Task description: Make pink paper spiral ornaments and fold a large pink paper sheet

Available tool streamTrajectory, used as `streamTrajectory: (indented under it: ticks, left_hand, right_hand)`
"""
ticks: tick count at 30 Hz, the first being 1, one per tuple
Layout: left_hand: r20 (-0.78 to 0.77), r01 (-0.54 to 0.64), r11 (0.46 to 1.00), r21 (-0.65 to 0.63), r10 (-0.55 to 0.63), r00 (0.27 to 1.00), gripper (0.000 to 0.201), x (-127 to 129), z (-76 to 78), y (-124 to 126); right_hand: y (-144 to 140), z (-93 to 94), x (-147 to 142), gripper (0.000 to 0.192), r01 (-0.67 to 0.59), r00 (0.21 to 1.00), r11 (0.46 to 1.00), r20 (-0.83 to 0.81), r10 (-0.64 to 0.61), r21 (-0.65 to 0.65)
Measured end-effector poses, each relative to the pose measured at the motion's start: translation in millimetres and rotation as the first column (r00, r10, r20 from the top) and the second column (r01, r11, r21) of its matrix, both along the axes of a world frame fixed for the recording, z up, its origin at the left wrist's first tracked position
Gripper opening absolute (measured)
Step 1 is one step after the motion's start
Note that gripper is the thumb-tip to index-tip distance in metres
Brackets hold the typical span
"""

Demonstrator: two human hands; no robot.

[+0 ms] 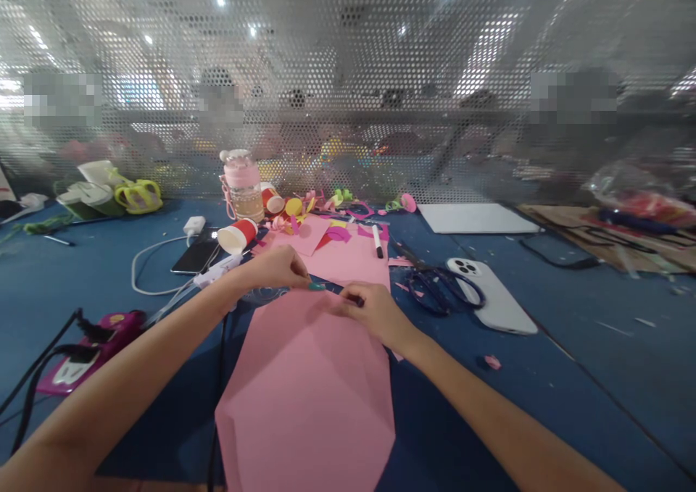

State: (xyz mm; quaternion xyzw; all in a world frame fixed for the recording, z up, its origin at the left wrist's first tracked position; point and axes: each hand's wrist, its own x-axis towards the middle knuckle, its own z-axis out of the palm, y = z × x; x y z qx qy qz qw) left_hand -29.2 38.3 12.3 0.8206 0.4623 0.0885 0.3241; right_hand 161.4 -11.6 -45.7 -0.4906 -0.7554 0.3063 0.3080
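Observation:
A large pink paper sheet (312, 398) with angled edges and a folded left side lies in front of me, its upper end under my hands. My left hand (278, 267) is closed in a pinch at the sheet's top edge. A small teal-green piece (316, 286) shows at its fingertips, too small to name. To the right, my right hand (375, 309) is closed with thumb and fingers on the sheet's top right edge. Behind them lie another pink sheet (348, 264), pink and magenta scraps, and a black-and-white marker (377, 241).
Blue-handled scissors (435, 289) rest beside and partly over a white phone (505, 307). On the left are a magenta power strip (92, 354), a dark phone (196, 253) with cables, and a red paper cup (239, 235). A water bottle (243, 188) stands before the perforated metal screen (348, 57).

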Motion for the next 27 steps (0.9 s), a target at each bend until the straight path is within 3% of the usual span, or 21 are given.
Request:
streamTrajectory:
  ticks: [5, 15, 27]
  left_hand:
    - [0.015, -0.021, 0.999, -0.041, 0.022, 1.0, 0.016, -0.9, 1.0, 0.2]
    - [0.165, -0.024, 0.949, -0.313, 0.08, 0.983, 0.019, -3.3, -8.0, 7.2]
    - [0.196, -0.003, 0.955, -0.296, 0.064, 0.978, 0.03, -2.3, -14.3, 9.9]
  right_hand:
    - [-0.2, 0.3, 0.2, 0.039, -0.017, 0.999, 0.999, 0.045, 0.016, 0.037]
    - [-1.2, 2.1, 0.3, 0.036, -0.02, 0.999, 0.998, 0.041, 0.017, 0.065]
    - [-0.7, 3.0, 0.7, 0.041, -0.007, 0.999, 0.996, 0.035, 0.004, 0.083]
